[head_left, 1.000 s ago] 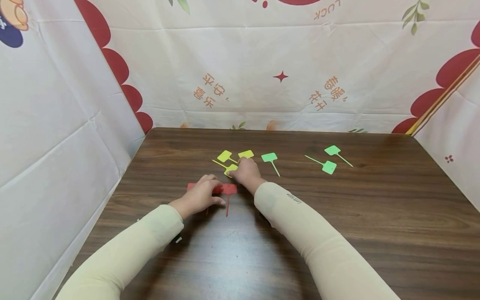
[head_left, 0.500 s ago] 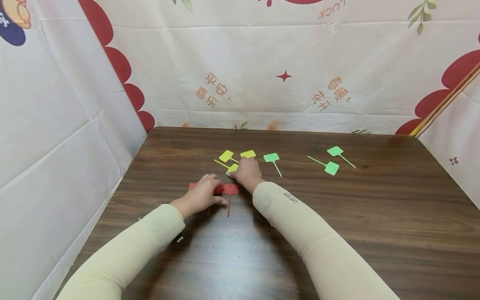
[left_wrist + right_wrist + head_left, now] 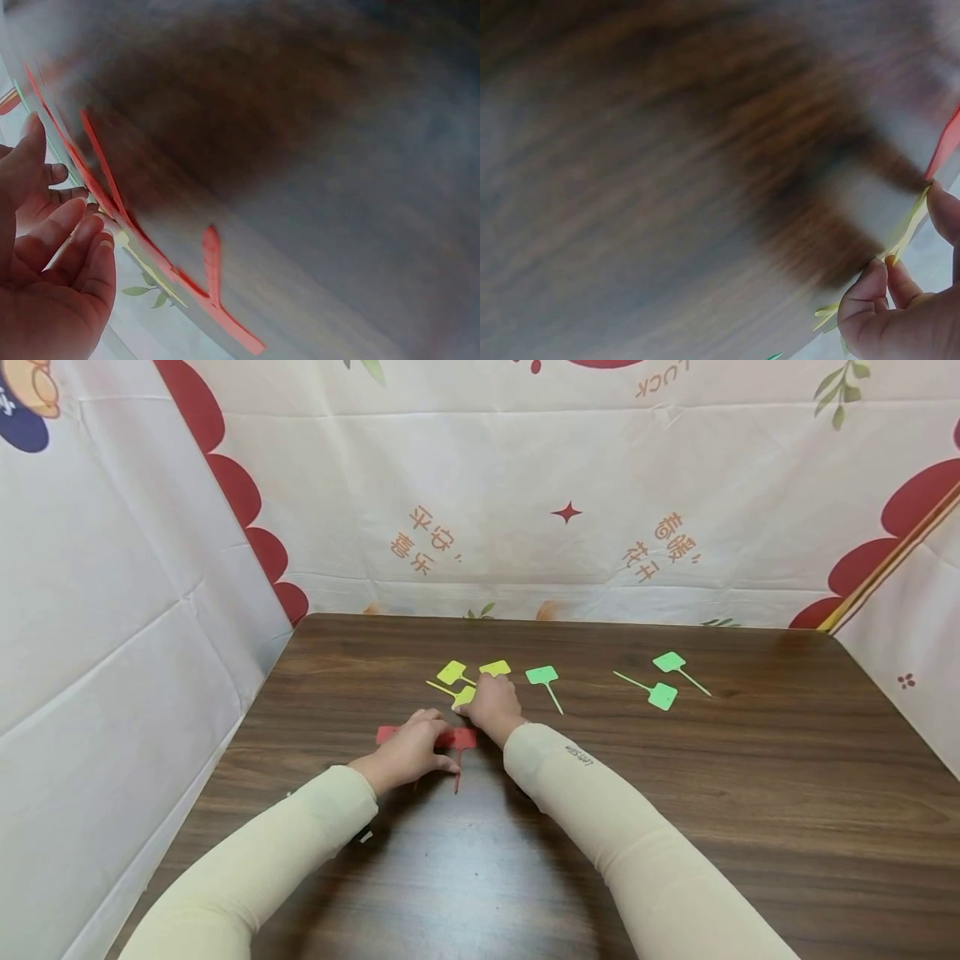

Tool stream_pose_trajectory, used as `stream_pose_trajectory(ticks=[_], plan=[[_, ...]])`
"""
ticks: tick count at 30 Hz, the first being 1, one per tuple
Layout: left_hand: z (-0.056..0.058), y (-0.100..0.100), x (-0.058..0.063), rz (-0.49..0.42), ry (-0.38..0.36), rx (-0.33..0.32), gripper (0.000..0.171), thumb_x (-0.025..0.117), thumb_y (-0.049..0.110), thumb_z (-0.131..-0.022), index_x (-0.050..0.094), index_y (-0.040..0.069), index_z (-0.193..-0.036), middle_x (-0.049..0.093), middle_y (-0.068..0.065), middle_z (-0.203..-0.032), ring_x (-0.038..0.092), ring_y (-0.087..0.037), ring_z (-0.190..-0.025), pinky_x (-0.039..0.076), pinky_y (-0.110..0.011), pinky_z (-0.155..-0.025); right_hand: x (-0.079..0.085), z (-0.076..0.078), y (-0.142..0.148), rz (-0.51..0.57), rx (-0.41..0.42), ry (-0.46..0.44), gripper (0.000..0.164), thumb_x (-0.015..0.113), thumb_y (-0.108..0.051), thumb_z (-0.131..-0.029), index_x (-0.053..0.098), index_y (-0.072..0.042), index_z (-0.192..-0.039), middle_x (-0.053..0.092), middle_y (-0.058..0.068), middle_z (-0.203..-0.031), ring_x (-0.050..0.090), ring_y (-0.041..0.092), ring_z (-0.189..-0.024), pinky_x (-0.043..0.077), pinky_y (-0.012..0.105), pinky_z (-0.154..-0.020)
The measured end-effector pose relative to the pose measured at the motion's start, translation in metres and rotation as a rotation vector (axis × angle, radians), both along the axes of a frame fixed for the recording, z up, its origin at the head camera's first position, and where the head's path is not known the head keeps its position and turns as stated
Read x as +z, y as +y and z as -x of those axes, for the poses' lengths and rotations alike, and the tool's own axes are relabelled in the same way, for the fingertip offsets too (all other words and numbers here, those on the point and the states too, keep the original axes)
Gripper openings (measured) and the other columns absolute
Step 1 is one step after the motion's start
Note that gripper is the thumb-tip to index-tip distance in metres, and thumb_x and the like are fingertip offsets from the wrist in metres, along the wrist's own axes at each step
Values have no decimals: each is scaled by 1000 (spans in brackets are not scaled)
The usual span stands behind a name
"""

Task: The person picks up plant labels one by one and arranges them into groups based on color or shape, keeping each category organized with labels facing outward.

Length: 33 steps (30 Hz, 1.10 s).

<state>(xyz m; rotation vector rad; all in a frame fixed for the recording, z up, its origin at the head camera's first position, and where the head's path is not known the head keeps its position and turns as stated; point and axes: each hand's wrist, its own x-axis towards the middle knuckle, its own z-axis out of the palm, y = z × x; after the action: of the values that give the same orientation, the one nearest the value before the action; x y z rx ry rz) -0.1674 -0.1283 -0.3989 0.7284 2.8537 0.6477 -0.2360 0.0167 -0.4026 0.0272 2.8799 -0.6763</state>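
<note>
On the brown table, a yellow tag is touched at its edges by the thumb and fingertips of the right hand; whether it is pinched cannot be told. Red tags are touched by fingertips of the left hand, its thumb held apart. Green tags are spread rightward. The right sleeve's lettering is barely legible; "LUCK", "平安喜乐" and "春暖花开" are printed on the backdrop.
</note>
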Motion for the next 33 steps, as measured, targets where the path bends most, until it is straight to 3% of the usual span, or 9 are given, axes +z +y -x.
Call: stream_pose_trajectory(ticks=[7, 17, 33], plan=[[0, 3, -3, -2, 17, -24, 37, 84, 26, -74, 68, 2, -97, 57, -6, -97, 49, -21, -93, 46, -34, -84, 0, 0, 0, 4, 3, 6, 62, 76, -39, -82, 55, -1, -125, 53, 20, -123, 51, 34, -114, 49, 45, -88], [-1, 6, -4, 2, -17, -32, 36, 84, 23, -74, 67, 1, -98, 56, -6, -100, 47, -21, -95, 46, -34, -86, 0, 0, 2, 65, 7, -6, 53, 77, -35, -82, 55, -2, -117, 53, 19, -122, 49, 35, -116, 47, 44, -91], [-1, 7, -4, 20, -6, -53, 36, 84, 23, -75, 66, 1, -97, 55, -5, -98, 48, -22, -95, 46, -35, -86, 0, 0, 2, 204, -5, -22, 51, 75, -20, -84, 51, -3, -125, 61, 14, -119, 56, 29, -106, 46, 38, -93]])
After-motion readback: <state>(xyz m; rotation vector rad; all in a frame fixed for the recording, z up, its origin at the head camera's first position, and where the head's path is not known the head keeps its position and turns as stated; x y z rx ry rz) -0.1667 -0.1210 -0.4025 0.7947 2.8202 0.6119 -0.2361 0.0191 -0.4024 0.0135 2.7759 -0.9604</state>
